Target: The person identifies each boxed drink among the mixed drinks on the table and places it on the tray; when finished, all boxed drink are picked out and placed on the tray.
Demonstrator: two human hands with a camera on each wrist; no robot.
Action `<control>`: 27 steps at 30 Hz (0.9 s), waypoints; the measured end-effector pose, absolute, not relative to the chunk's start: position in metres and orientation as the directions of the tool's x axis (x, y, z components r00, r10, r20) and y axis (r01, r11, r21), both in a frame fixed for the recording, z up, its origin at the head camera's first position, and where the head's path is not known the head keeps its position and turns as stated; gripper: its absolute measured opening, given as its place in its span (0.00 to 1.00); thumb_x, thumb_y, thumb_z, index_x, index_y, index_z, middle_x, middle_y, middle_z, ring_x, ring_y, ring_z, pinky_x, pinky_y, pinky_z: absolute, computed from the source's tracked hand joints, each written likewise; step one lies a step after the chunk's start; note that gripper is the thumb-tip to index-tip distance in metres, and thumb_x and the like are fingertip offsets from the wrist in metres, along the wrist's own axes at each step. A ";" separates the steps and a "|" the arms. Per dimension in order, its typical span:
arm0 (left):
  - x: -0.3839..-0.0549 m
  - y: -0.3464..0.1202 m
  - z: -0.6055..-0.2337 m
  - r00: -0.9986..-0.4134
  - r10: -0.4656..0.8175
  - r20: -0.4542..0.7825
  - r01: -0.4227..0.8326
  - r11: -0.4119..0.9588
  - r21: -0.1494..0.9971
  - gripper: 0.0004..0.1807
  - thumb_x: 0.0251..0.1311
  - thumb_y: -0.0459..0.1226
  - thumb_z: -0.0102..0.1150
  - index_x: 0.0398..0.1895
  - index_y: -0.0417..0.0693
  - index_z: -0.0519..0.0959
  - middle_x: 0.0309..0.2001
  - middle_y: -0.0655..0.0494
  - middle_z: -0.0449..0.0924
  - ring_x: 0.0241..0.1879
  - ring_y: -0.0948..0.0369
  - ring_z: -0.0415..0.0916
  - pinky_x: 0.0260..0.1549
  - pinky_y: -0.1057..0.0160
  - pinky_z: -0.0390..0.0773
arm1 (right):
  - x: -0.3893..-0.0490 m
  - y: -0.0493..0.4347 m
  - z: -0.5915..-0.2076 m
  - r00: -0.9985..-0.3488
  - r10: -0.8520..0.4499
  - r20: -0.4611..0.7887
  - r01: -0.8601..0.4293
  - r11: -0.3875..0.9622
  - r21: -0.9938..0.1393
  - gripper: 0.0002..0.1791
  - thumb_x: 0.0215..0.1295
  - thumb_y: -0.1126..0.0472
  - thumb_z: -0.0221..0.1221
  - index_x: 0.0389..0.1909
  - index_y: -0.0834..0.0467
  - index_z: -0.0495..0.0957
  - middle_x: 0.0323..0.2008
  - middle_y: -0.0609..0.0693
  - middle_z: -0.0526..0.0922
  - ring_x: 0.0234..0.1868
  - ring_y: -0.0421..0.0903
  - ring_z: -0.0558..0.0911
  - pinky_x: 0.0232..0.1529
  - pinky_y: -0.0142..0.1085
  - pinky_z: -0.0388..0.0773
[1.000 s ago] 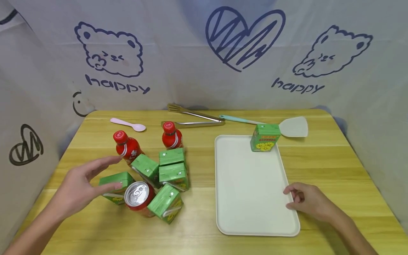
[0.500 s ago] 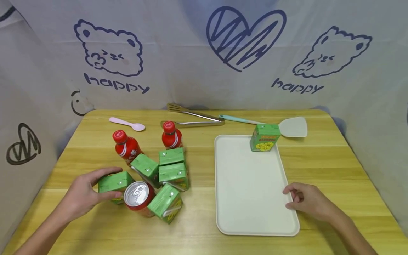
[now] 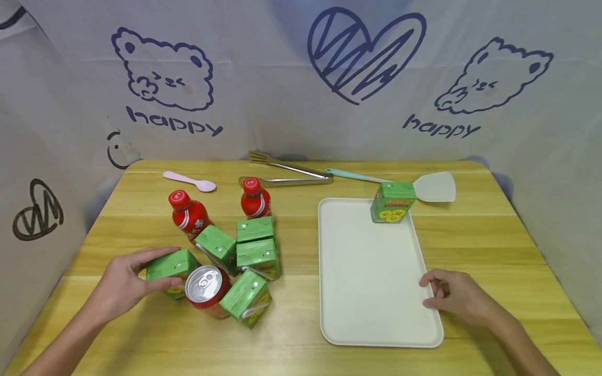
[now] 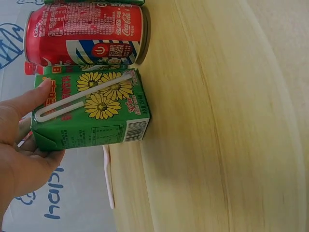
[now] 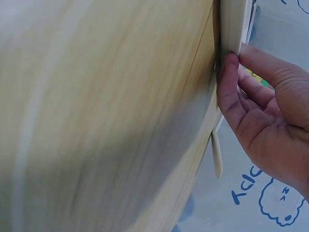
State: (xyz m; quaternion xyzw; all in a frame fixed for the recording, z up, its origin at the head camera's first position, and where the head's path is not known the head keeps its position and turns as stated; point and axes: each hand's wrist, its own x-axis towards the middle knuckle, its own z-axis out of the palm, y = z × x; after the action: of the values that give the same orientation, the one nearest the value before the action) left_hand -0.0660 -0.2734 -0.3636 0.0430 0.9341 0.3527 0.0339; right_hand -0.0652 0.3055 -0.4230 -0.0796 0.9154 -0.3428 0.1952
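Note:
My left hand [image 3: 119, 284] grips a green drink carton [image 3: 170, 265] with yellow flowers, thumb on one side and fingers on the other. In the left wrist view, that carton [image 4: 91, 108] stands on the table with a white straw along its side. Right beside it is a red Coca-Cola can [image 3: 205, 288]. At the right, my right hand [image 3: 458, 297] pinches the edge of a white tray [image 3: 367, 282] between thumb and fingers; the right wrist view shows the tray rim [image 5: 232, 29] at the fingertips. Another carton [image 3: 393, 203] stands at the tray's far right corner.
Several green cartons [image 3: 254, 253] cluster right of the can. Two red bottles [image 3: 190, 216] stand behind them. Along the back lie a pink spoon [image 3: 189, 180], metal tongs [image 3: 296, 181] and a spatula [image 3: 435, 187]. A drawn-on cloth [image 3: 263, 104] hangs behind the table.
My left hand has come down from above the leftmost carton and closed around it. My right hand has stayed at the tray's edge.

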 end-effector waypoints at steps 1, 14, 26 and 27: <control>-0.066 -0.274 -0.363 -0.995 0.099 -0.034 0.052 0.746 0.663 0.31 0.43 0.49 0.74 0.54 0.52 0.80 0.53 0.45 0.80 0.43 0.88 0.64 0.34 0.74 0.75 | -0.065 0.305 -0.423 -0.911 -0.280 -0.301 -0.013 0.751 -0.660 0.16 0.51 0.64 0.69 0.40 0.60 0.77 0.26 0.48 0.71 0.24 0.33 0.69 0.23 0.27 0.69; -0.068 -0.269 -0.349 -0.996 0.091 0.023 0.084 0.754 0.651 0.29 0.44 0.47 0.74 0.53 0.52 0.81 0.52 0.45 0.81 0.42 0.87 0.65 0.31 0.74 0.75 | -0.064 0.305 -0.423 -0.909 -0.259 -0.325 0.010 0.768 -0.641 0.16 0.51 0.63 0.69 0.40 0.60 0.77 0.26 0.48 0.70 0.24 0.34 0.69 0.23 0.27 0.68; -0.066 -0.270 -0.333 -0.995 0.069 0.068 0.097 0.753 0.651 0.28 0.43 0.44 0.75 0.52 0.53 0.82 0.48 0.62 0.83 0.37 0.79 0.71 0.25 0.71 0.75 | -0.064 0.304 -0.422 -0.910 -0.250 -0.332 0.018 0.775 -0.632 0.16 0.51 0.63 0.69 0.41 0.60 0.77 0.26 0.48 0.70 0.24 0.35 0.69 0.23 0.28 0.68; -0.066 -0.270 -0.332 -0.995 0.066 0.074 0.099 0.751 0.653 0.28 0.43 0.44 0.75 0.51 0.53 0.82 0.46 0.68 0.82 0.37 0.79 0.72 0.24 0.71 0.75 | -0.065 0.304 -0.422 -0.910 -0.247 -0.333 0.019 0.777 -0.629 0.16 0.51 0.63 0.69 0.41 0.60 0.77 0.26 0.48 0.70 0.24 0.35 0.69 0.23 0.28 0.68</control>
State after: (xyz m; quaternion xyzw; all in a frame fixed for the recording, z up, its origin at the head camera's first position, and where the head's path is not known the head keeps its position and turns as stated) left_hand -0.0662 -0.2705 -0.3317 0.0441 0.9354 0.3502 -0.0230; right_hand -0.0647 0.3038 -0.4221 -0.0621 0.9206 -0.3278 0.2029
